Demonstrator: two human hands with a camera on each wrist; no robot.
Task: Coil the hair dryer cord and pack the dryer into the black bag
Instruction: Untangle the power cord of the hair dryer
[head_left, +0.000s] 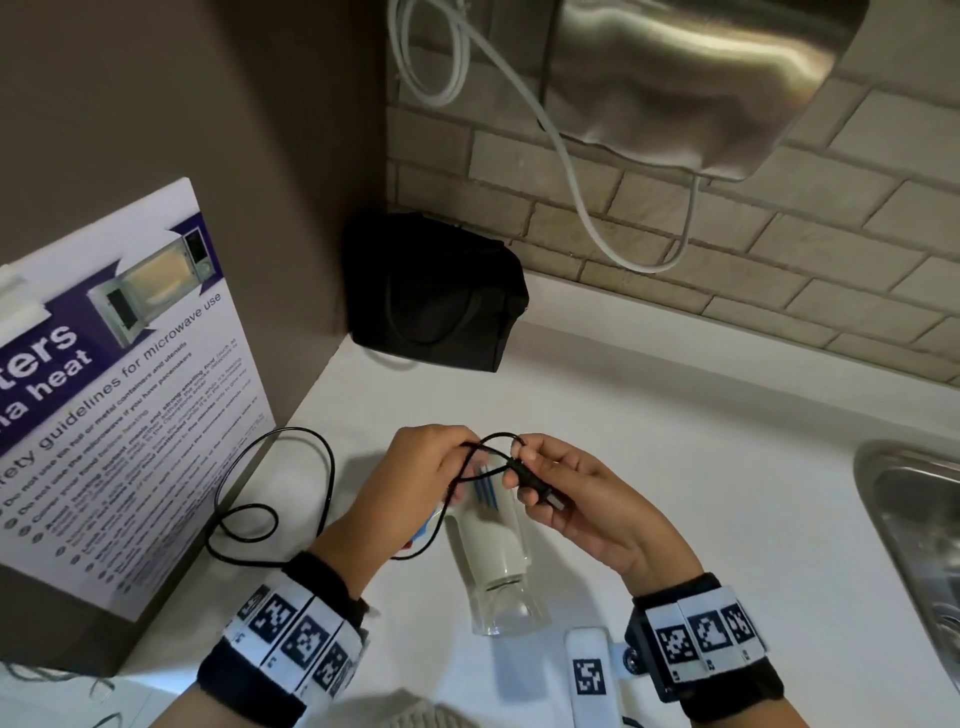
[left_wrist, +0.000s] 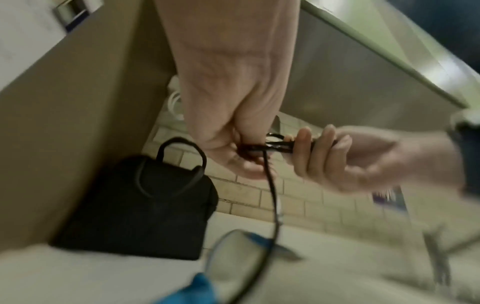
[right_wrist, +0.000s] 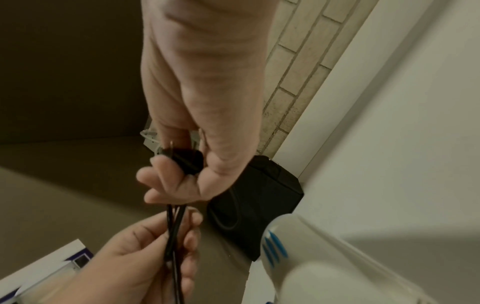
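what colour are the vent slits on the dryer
Blue slits on the white dryer, clearest in the right wrist view.

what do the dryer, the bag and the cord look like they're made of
Dryer: smooth white plastic, by its glossy moulded shell and blue vents. Bag: matte black fabric, probably nylon; it sags softly. Cord: thin black rubbery insulation, looping loosely; both hands hold it.

On the white and purple poster (head_left: 130, 395) propped against the left wall, the line "guidelines for microwave use" is printed beside a picture of a microwave oven. Cut-off white words ending "ters" and "heat" are shown on its purple band, and bullet lines beginning "Do not use" are partly legible below; the smaller print cannot be read. Square black-and-white coded markers, without readable text, are carried on the wristbands (head_left: 291, 636).
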